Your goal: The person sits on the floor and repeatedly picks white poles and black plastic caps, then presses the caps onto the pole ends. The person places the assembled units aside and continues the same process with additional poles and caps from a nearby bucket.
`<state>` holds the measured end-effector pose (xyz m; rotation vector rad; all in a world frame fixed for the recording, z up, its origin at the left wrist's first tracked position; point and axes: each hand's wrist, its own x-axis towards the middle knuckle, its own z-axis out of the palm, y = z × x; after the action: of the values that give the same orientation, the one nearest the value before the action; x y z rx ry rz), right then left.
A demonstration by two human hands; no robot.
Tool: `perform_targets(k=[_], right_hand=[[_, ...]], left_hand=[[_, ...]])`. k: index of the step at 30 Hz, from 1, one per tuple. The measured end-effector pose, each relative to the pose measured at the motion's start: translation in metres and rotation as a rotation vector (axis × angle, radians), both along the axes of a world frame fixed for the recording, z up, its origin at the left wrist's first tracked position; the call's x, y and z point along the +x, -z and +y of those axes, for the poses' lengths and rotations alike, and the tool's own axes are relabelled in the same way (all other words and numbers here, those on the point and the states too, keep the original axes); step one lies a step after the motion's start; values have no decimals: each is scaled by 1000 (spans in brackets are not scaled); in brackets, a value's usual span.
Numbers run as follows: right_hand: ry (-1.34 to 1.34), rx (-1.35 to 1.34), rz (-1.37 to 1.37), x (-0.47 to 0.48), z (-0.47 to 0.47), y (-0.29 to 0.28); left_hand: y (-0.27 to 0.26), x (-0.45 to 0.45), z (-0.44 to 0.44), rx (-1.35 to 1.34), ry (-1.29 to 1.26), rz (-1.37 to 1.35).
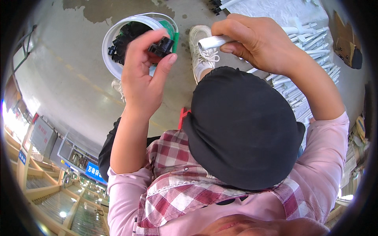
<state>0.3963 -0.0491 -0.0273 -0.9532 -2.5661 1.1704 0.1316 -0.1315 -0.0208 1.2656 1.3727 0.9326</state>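
My left hand (144, 70), raised at the left, holds a small black plastic fitting (161, 47) between thumb and fingers. My right hand (254, 41), at the upper right, grips a white tube (214, 42), its open end pointing left towards the fitting. Tube and fitting are apart. My right fingers hide the tube's further part. Behind my left hand, a white bucket (108, 63) with a green handle grip holds many black plastic fittings (121, 44). Many white tubes (298, 91) lie in a pile at the right, partly behind my right forearm.
A rounded black cloth shape (245, 126) blocks the middle of the view. A white shoe (200, 38) stands on the concrete floor between the hands. Clear plastic sheeting (274, 10) lies at the upper right, with a torn cardboard piece (344, 44) further right. Something red (183, 116) shows beside the cloth.
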Motion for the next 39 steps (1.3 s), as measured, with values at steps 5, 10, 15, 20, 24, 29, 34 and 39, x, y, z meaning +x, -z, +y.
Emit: perform_targets(k=[5,10,15,20,24,29,34,39], right_hand=[[42,-25,91,-3,3,-8],[26,33,107,0,5,-13],[15,58,107,-11,-5,-20],[5,114,93,-10,-6,-18],[-36,159,81,-13,-5,-23],[-40,156,131,-16,-6,-22],[-21,165,133,-19,-6,-15],[68,171,-71,-16,7,62]], left_hand=[[-19,-2,0,56,76,-64],[-22,-5,2,186,200,174],[-21,16,-7,135,25,-48],[-19,13,3,239,163,95],[-13,18,2,192,265,143],[-4,21,3,293,340,204],[-2,16,7,235,365,311],[28,2,12,146,315,660]])
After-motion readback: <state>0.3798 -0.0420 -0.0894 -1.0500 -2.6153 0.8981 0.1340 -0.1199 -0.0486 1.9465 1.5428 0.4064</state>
